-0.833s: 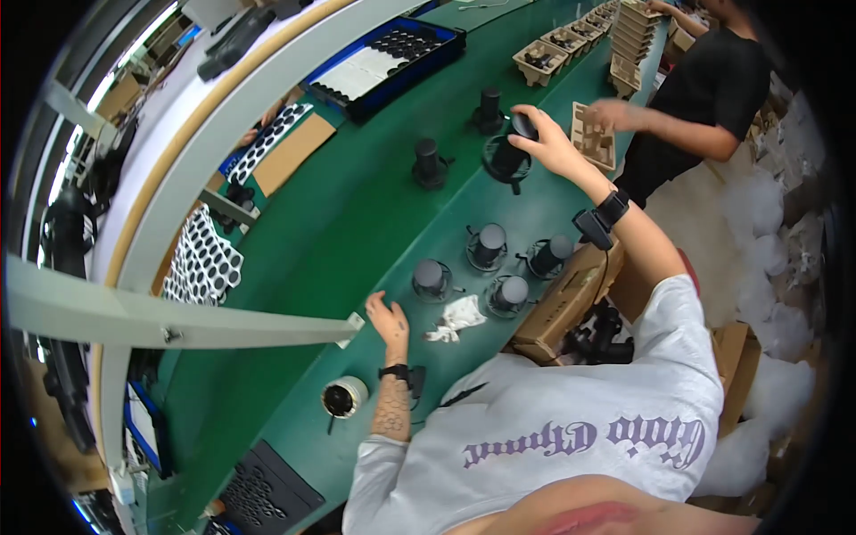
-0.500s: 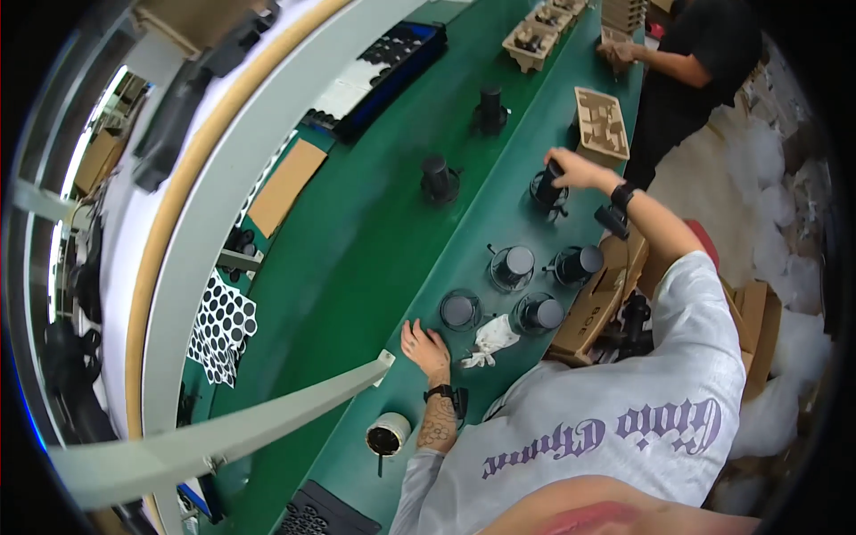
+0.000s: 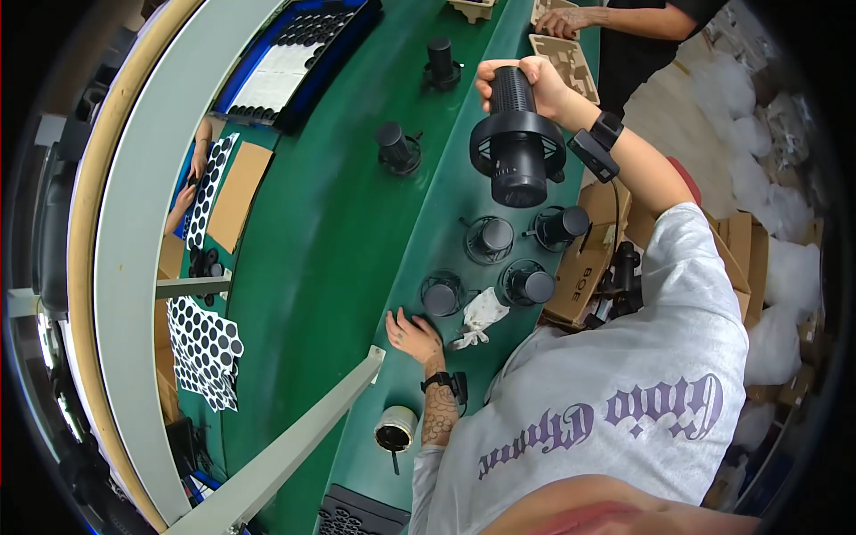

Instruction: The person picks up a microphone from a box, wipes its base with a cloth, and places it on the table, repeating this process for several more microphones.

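Note:
My right hand (image 3: 550, 89) is raised above the bench, its fingers wrapped round the meshed end of a black microphone (image 3: 519, 178) in a ring-shaped shock mount (image 3: 486, 143). The microphone tilts, its smooth end pointing down toward me. Flat on the green bench rests my left hand (image 3: 415, 337), fingers stretched out, with nothing in it. Between my hands stand several more black microphones (image 3: 528, 283) in similar mounts. A crumpled white cloth or glove (image 3: 483, 315) lies beside the nearest ones. Close to my left wrist is a small pot (image 3: 395, 428) with dark contents and a thin handle sticking out.
A green belt (image 3: 312, 241) runs along the left, carrying two microphones (image 3: 397, 147). A grey bar (image 3: 294, 428) crosses in front. Dotted sheets (image 3: 205, 343) and cardboard (image 3: 239, 196) lie beyond. Co-workers' hands (image 3: 563, 20) appear at a pulp tray (image 3: 575, 67) and far left. Cartons (image 3: 584, 267) stand right.
My right hand has lifted the microphone off the bench and brought it nearer. My left hand stays flat on the bench. The whole view has shifted.

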### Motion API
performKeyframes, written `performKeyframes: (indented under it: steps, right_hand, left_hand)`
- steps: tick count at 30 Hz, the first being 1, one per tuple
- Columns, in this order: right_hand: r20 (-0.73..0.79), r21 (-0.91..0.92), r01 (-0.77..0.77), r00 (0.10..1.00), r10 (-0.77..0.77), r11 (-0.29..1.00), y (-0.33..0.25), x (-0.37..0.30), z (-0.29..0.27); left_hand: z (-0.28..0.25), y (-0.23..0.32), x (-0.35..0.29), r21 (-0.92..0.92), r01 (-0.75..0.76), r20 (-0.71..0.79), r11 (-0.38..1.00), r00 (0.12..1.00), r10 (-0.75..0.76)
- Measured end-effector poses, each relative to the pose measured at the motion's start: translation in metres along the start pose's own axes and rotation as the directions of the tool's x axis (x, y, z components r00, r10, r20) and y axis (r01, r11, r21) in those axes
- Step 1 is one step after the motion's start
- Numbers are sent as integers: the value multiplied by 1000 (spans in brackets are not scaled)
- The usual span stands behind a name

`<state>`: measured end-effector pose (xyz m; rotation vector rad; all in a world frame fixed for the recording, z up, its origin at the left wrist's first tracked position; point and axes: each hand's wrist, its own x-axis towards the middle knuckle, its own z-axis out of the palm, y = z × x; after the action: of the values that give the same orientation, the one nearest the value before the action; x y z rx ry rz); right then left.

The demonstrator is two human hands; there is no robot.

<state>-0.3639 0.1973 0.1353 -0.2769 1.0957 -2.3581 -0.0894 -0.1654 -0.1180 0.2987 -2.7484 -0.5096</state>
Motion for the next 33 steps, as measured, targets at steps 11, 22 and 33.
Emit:
performKeyframes:
  steps: [11, 22, 33]
  right_hand:
    - [154, 22, 8, 988, -12, 1000, -3, -3, 21]
    - [86, 86, 89, 992, -97, 992, -10, -23, -5]
    - [-215, -954, -274, 908, -359, -123, 69, -7, -107]
  left_hand:
    - [-3, -1, -1, -12, 1, 6, 1000, 1000, -1]
    - [-3, 4, 0, -15, 0, 6, 1000, 1000, 0]
    - [-1, 6, 1, -32, 31, 6, 999, 999, -31]
